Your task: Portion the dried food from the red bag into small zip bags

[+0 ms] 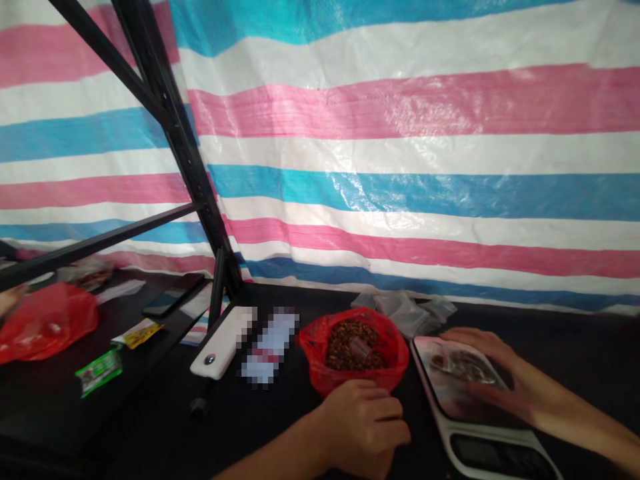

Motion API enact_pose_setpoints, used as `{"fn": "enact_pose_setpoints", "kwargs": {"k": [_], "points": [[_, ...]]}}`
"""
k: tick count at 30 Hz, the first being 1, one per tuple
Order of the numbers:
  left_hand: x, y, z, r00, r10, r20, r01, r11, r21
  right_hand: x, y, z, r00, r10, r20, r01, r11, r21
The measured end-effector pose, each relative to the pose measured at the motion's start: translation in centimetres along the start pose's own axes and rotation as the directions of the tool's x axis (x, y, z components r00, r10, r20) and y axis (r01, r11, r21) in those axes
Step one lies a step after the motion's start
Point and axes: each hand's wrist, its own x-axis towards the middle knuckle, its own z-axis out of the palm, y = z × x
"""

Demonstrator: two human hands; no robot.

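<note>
A red plastic bag, its mouth spread wide, holds many small brown kernels with a small clear cup lying on them. My left hand is closed at the near side of this bag, its fingers curled under; whatever they may hold is hidden. To the right is a kitchen scale with a dark reflective plate. A small clear plastic bag with some brown contents lies on the plate. My right hand reaches over it, thumb and fingers apart on either side of the small bag.
Clear plastic bags lie behind the red bag. Left of it are a blurred-out packet and a white device. A black frame post stands before the striped sheet. Another person's hand is at far left.
</note>
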Motion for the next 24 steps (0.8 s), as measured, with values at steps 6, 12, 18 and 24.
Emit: {"fn": "enact_pose_setpoints", "kwargs": {"k": [6,12,18,24], "points": [[-0.2,0.0,0.1,0.999,-0.010,-0.031,0.010,1.000,-0.006,-1.1,0.3,-1.1,0.975,-0.001,-0.223,0.024,0.995,0.099],[-0.3,-0.3,0.3,0.996,-0.041,-0.081,0.039,0.999,-0.028,-0.7,-0.9,-0.2,0.952,-0.023,-0.305,0.033,0.999,0.028],[-0.2,-0.6,0.0,0.994,-0.051,-0.096,0.049,0.998,-0.026,-0.2,-1.5,0.9,0.955,-0.044,-0.293,0.005,0.991,-0.132],[-0.3,-0.5,0.3,0.999,-0.044,-0.024,0.043,0.999,-0.021,-0.1,-0.7,1.4,0.953,-0.062,-0.298,0.010,0.985,-0.174]]}}
